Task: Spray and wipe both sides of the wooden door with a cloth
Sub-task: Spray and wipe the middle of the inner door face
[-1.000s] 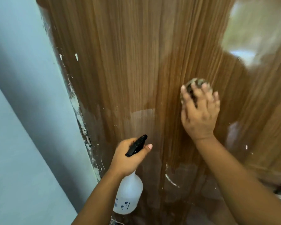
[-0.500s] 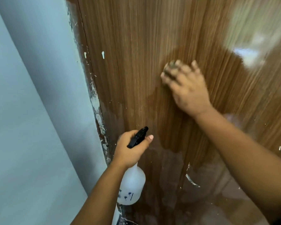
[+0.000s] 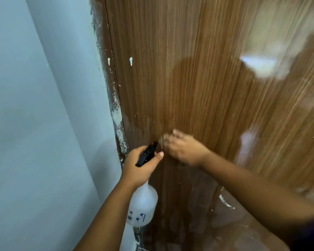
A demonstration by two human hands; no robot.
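Observation:
The wooden door fills the middle and right of the view, glossy with brown grain and white paint specks. My right hand presses a small wadded cloth flat against the door at mid height; the hand is blurred and hides most of the cloth. My left hand grips the neck of a white spray bottle with a black trigger head, held upright just left of the right hand, close to the door's left edge.
A pale blue wall takes up the left side. The door frame edge between wall and door is chipped and smeared with white paint. Bright reflections show on the door's upper right.
My right hand with the cloth has swept from the right up and left, then down the door to beside the spray bottle. The view has shifted right to left; the bottle hand has stayed steady.

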